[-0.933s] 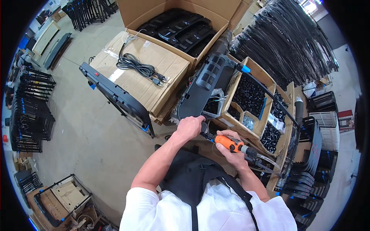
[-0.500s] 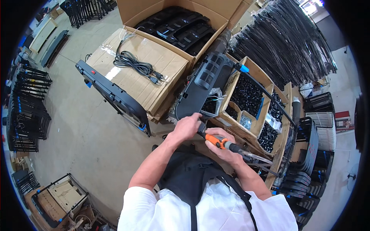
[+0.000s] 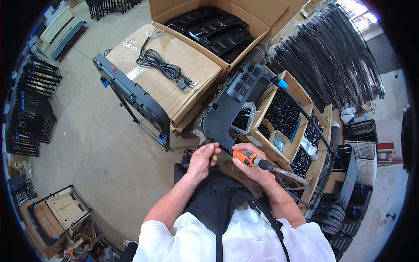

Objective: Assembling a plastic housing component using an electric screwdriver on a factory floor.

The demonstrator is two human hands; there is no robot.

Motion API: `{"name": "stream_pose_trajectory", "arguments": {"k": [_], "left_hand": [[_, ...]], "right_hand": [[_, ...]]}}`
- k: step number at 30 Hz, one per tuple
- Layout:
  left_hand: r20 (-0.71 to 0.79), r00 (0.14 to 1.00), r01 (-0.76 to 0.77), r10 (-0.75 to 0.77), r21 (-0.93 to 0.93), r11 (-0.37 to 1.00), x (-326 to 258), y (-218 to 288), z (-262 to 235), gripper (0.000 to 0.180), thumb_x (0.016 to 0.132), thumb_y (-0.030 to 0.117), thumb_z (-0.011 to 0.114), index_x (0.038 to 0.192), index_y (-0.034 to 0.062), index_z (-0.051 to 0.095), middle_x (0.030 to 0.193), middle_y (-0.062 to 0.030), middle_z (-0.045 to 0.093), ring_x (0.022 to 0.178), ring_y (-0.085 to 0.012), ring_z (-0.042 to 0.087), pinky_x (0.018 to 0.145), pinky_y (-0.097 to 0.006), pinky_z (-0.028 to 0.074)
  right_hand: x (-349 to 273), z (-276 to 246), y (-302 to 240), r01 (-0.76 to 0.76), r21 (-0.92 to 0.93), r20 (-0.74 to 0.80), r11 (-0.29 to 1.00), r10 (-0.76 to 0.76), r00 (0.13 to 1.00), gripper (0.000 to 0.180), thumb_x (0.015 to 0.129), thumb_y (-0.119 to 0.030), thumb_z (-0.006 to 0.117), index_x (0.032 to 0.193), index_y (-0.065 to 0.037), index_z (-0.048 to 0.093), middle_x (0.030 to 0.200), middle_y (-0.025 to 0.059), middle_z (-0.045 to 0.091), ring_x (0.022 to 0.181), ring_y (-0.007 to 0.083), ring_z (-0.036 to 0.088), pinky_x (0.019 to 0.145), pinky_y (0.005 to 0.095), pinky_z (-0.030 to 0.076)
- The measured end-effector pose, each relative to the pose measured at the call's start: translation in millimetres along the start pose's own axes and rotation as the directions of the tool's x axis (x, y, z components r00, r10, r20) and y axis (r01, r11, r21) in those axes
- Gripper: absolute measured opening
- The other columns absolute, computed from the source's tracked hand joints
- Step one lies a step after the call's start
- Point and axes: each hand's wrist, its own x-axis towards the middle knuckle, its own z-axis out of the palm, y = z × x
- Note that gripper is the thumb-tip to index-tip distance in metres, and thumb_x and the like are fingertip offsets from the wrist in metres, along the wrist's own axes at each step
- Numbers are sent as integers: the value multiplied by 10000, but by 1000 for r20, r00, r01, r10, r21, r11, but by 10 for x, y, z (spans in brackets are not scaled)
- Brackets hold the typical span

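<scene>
Hands at the near edge of the black plastic panel (image 3: pixel 233 102), which leaned tilted against the cartons. We closed our right hand (image 3: pixel 253 163) around the orange screwdriver (image 3: pixel 246 158), its tip touching the panel's lower rim; our left hand (image 3: pixel 201 158) pinched that rim beside the tip. Beyond lay open boxes of small black parts (image 3: pixel 283 114). Farther off, a coiled power cord (image 3: pixel 163 65) rested on a flat carton (image 3: pixel 168 83).

Both forearms are stretched forward, elbows bent; the left hand (image 3: pixel 204 158) is pinched shut, while the right hand (image 3: pixel 254 167) is curled tight just beside it.
</scene>
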Motion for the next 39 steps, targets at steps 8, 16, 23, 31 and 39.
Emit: {"name": "stream_pose_trajectory", "arguments": {"k": [8,16,23,31,39], "left_hand": [[22,976,213,-215,-265,940,-10,-246,22,272,1088,355,598,1061,97,681,830,29,615,668,-99,528,567,-243,430],[155,968,247,-196,-481,841,48,-202,59,276,1111,332,549,1121,72,641,876,-5,578,742,-129,529,622,-261,450],[206,947,319,-248,-487,813,53,-153,43,297,1118,359,525,1155,85,633,862,6,571,748,-130,533,634,-260,446],[78,966,257,-245,-345,903,22,-120,93,331,1133,379,480,1145,89,640,859,11,609,719,-120,549,619,-262,444],[153,970,196,-191,-21,980,26,-156,-141,312,1152,280,427,1121,53,640,838,-16,648,668,-120,581,574,-261,467]], "right_hand": [[-103,-10,-124,108,351,-137,930,-63,989,458,868,-2,789,1287,-34,606,1261,130,694,1175,222,678,1043,375,540],[-76,67,-100,87,319,-85,944,-63,994,456,878,8,776,1296,-28,597,1296,153,688,1215,240,671,1075,384,530],[-7,79,-160,93,249,-59,964,-81,995,452,888,3,772,1305,-39,603,1305,152,687,1241,246,663,1089,386,523],[235,210,-216,35,221,-55,975,-23,998,455,876,10,769,1292,-29,591,1279,145,671,1209,245,656,1083,399,518],[453,345,-265,85,-59,-21,995,-86,996,369,873,-70,802,1217,-52,668,1212,112,721,1080,213,720,951,351,575]]}}
